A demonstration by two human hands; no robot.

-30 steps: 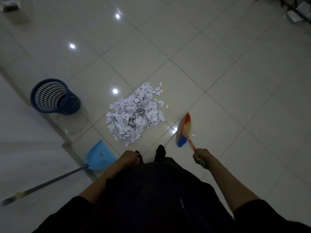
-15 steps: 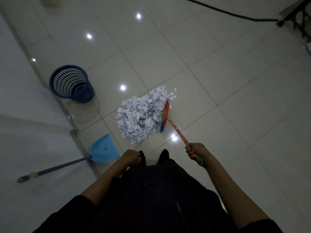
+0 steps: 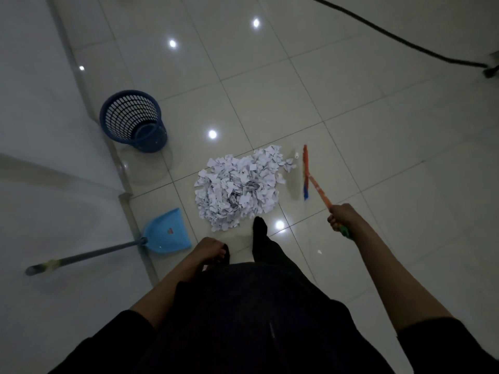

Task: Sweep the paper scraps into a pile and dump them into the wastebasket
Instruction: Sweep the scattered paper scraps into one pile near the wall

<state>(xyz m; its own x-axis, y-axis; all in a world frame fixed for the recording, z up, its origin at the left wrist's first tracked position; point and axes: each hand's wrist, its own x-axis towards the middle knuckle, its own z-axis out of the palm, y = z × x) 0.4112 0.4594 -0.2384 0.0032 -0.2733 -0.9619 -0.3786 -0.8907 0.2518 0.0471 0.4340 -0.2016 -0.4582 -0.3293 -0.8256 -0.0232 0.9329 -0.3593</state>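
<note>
Gleaming tiled floor (image 3: pixel 351 109), dim room

A glossy tiled floor (image 3: pixel 351 103) shows bright light spots. A dark cable (image 3: pixel 405 41) runs across its far right corner. A white wall (image 3: pixel 32 103) borders its left edge.

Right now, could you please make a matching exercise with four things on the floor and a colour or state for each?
Things:
1. wastebasket
2. dustpan
3. paper scraps
4. broom

Descriptions:
A. light blue, lying flat, with a long grey handle
B. gripped by the right hand, beside the pile
C. dark blue, upright, holding no scraps
D. white, heaped in a pile

Pairs: 1-C, 2-A, 3-D, 4-B
</note>
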